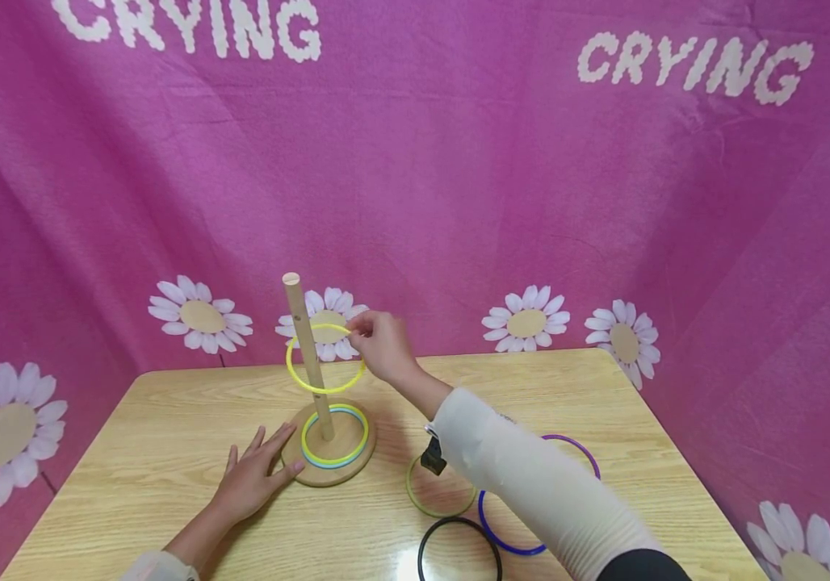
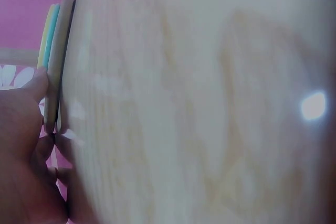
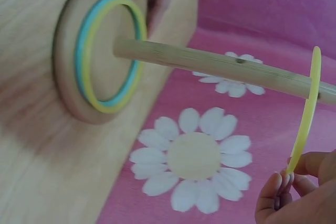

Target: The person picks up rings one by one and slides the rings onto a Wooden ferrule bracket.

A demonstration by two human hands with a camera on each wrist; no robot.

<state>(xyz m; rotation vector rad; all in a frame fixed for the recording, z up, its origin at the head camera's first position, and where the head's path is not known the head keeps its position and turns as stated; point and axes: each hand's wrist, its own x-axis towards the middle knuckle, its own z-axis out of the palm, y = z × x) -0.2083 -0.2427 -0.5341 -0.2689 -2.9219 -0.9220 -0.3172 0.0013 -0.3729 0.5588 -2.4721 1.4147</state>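
A wooden pole [image 1: 306, 339] rises from a round wooden base [image 1: 331, 478]. With thumb and fingertips my right hand [image 1: 386, 349] pinches a yellow ring [image 3: 307, 114], which encircles the upper part of the pole in the right wrist view. Down on the base lie a second yellow ring [image 3: 89, 51] and, under it, a light blue ring [image 3: 80, 66], both around the pole's foot. My left hand [image 1: 248, 482] has its fingers spread at the base's left edge, the thumb touching the rim. The left wrist view shows the base [image 2: 59, 61] edge-on beside that hand.
On the right part of the wooden table [image 1: 132, 436] lie an olive ring [image 1: 412, 494], a black ring [image 1: 423, 545], a blue ring [image 1: 527, 553] and a purple ring [image 1: 588, 453], some partly behind my right sleeve [image 1: 524, 468]. Pink cloth [image 1: 415, 202] with daisies hangs around the table.
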